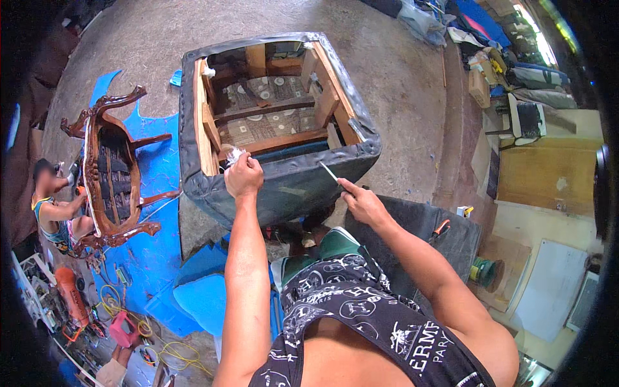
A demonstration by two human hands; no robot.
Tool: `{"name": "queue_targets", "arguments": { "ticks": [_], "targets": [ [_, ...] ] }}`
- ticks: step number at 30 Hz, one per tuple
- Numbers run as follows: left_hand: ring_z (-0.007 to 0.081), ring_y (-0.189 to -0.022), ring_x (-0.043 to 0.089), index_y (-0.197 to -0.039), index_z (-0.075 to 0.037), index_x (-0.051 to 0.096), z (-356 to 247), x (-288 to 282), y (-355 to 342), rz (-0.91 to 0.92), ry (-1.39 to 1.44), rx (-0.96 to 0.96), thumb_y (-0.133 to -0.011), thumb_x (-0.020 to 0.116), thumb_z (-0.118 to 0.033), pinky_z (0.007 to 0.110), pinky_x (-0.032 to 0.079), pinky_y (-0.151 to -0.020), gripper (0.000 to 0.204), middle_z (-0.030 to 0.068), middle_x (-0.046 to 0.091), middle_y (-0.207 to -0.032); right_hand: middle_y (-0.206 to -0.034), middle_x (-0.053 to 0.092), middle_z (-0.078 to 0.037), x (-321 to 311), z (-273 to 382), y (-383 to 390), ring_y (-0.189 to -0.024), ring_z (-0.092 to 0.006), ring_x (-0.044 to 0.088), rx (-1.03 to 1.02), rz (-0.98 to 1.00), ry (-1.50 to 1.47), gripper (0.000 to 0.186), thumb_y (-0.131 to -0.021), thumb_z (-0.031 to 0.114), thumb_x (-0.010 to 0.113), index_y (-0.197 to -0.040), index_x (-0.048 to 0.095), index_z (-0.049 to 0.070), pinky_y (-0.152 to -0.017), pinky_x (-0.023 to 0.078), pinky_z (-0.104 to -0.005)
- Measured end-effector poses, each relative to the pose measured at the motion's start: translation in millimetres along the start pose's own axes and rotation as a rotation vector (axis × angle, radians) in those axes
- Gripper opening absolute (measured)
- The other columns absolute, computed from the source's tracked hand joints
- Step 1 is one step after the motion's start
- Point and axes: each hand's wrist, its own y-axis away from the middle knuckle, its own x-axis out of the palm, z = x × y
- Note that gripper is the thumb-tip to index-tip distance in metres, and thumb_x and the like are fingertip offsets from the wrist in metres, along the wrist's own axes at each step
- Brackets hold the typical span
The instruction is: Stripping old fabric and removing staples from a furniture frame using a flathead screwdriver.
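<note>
An upholstered seat (277,184) in black covering lies with its open underside up. Inside its wooden frame (274,141), patterned fabric shows between the slats. My left hand (244,175) is closed at the frame's near left corner, pinching a tuft of white stuffing (235,155). At the near right edge, my right hand (365,204) grips a slim, light-coloured tool (329,171) whose kind I cannot make out. The tool's tip reaches the black covering, though I cannot tell whether it touches.
To the left, a person (58,205) works at a carved wooden chair frame (116,174) on a blue sheet (158,158). Pliers (441,228) rest on a dark panel (412,222) at my right. A yellow cord (177,355) and a red stool (122,330) are at lower left.
</note>
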Motion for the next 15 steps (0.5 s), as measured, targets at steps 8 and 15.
{"name": "queue_targets", "arguments": {
  "ticks": [8,15],
  "targets": [
    [0.0333,-0.081,0.071,-0.097,-0.012,0.073,1.5,-1.8,-2.2,0.024,0.002,-0.016,-0.087,0.059,-0.023,0.045,0.052,-0.081,0.021,0.0143,0.074,-0.084,-0.096,0.067,-0.032,20.6,19.0,2.4,-0.093,-0.0515,0.065,0.094,-0.005,0.013,0.049,-0.1,0.03,0.05,-0.149,0.043,0.024,-0.083,0.05,-0.0569],
    [0.0358,-0.081,0.07,-0.096,-0.014,0.074,0.8,0.1,-3.4,0.01,0.016,-0.008,-0.087,0.057,-0.025,0.048,0.052,-0.078,0.022,0.0154,0.073,-0.084,-0.094,0.066,-0.034,77.0,10.0,5.5,-0.088,-0.054,0.063,0.099,-0.183,-0.088,0.056,-0.1,0.024,0.051,-0.153,0.035,0.025,-0.081,0.049,-0.0593]
  ]
}}
